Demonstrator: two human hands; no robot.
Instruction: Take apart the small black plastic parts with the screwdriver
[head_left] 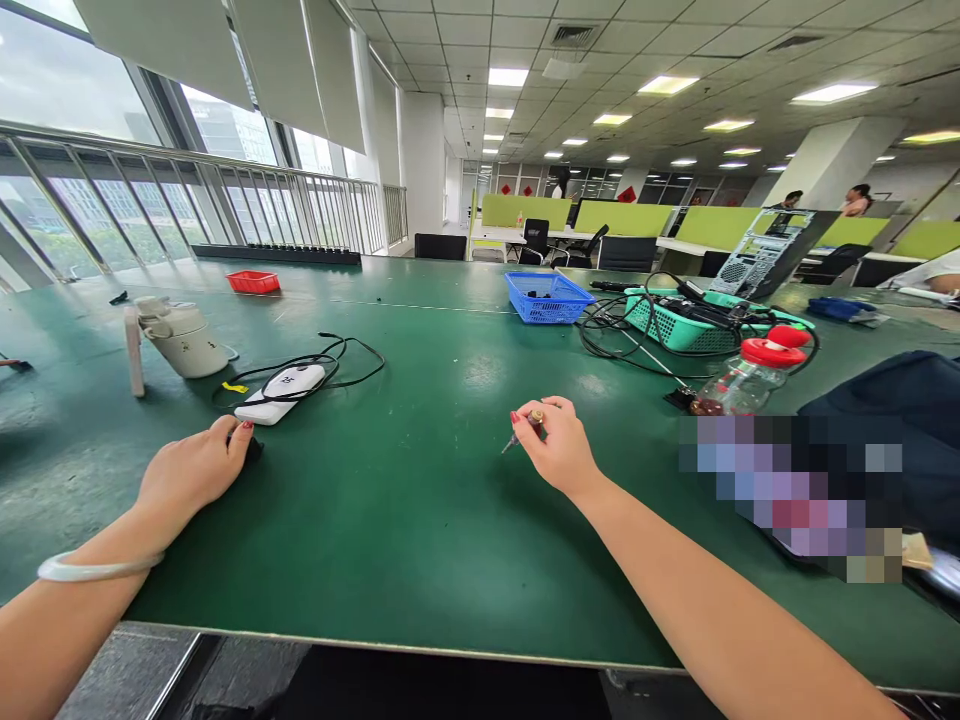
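Note:
My left hand (pixel 196 465) rests at the left of the green table, fingers closed on a small black object (pixel 256 450) that is mostly hidden beneath them. Just beyond it lies a white power strip-like block (pixel 283 392) with a black cable (pixel 352 345) looped over it. Near the middle of the table, my right hand (pixel 559 442) grips a slim pointed tool (pixel 511 443). Its narrow tip points down and left, and a brownish-gold end shows between the fingers. Its exact kind is hard to make out.
A beige pot (pixel 187 338) stands at the left, with a red basket (pixel 253 282) behind. Farther off are a blue basket (pixel 547 300) and a green basket (pixel 682 322) of cables. A red-lidded jar (pixel 750 375) and a dark bag (pixel 892 420) occupy the right.

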